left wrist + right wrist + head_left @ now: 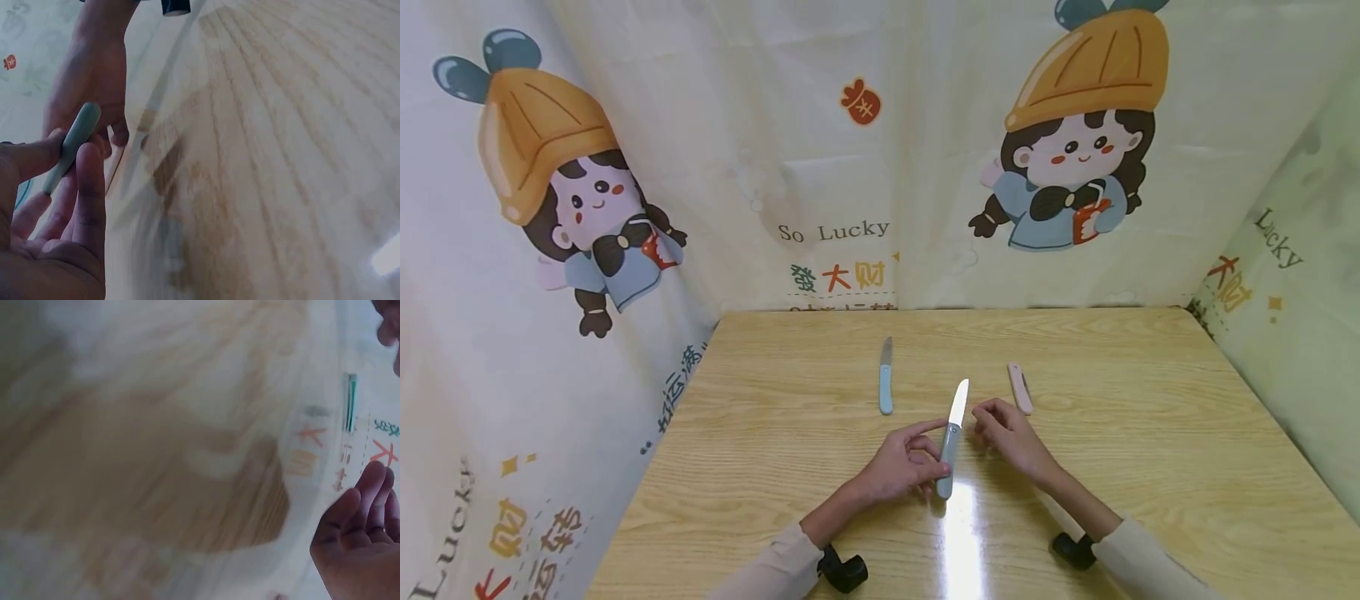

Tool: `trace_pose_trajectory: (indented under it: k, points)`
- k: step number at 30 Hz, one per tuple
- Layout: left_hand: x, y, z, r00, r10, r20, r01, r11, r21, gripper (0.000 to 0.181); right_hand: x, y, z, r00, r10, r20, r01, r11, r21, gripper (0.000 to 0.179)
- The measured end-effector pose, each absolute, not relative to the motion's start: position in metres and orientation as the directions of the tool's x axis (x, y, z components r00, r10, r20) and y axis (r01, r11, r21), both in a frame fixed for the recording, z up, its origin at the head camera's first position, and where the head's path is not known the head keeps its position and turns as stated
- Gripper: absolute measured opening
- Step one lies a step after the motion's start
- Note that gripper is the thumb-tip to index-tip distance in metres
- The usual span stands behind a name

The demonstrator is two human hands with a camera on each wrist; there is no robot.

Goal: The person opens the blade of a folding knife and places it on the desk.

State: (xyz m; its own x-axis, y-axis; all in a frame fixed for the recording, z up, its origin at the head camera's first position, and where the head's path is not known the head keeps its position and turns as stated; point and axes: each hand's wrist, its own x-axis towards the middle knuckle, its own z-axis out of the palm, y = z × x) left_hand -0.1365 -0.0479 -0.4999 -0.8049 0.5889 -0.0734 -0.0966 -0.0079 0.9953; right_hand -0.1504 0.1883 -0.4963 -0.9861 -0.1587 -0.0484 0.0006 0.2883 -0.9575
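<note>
A folding knife with a grey-green handle is held in my left hand, its bright blade unfolded and pointing away from me. In the left wrist view, the thumb and fingers pinch the handle. Just right of the blade is my right hand, apart from the knife, with fingers loosely bent and nothing between them. The right wrist view also shows this right hand holding nothing. Beyond the left hand lies a light-blue knife, also unfolded. A pink folded knife lies just beyond the right hand.
All of this is on a wooden table with a glossy light reflection near its front. A printed curtain hangs along the back and both sides. Black wrist devices sit at the sleeve ends.
</note>
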Motion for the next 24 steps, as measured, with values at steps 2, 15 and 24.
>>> trace_pose_trajectory:
  k: [2,15,24]
  points:
    - [-0.141,-0.048,-0.498,-0.823,0.564,-0.062,-0.074,0.001,0.997,0.068,-0.146,0.19,-0.498,-0.981,-0.193,0.03,-0.105,0.389,-0.915,0.023]
    - [-0.202,-0.031,-0.489,-0.889,0.454,-0.055,0.038,0.194,0.98,0.07,-0.119,0.2,-0.504,-0.899,-0.407,0.16,-0.437,0.851,-0.291,0.062]
    - [-0.24,-0.02,-0.499,-0.896,0.41,-0.17,0.019,0.419,0.908,0.07,-0.115,0.196,-0.484,-0.906,-0.424,0.014,-0.406,0.857,-0.318,0.069]
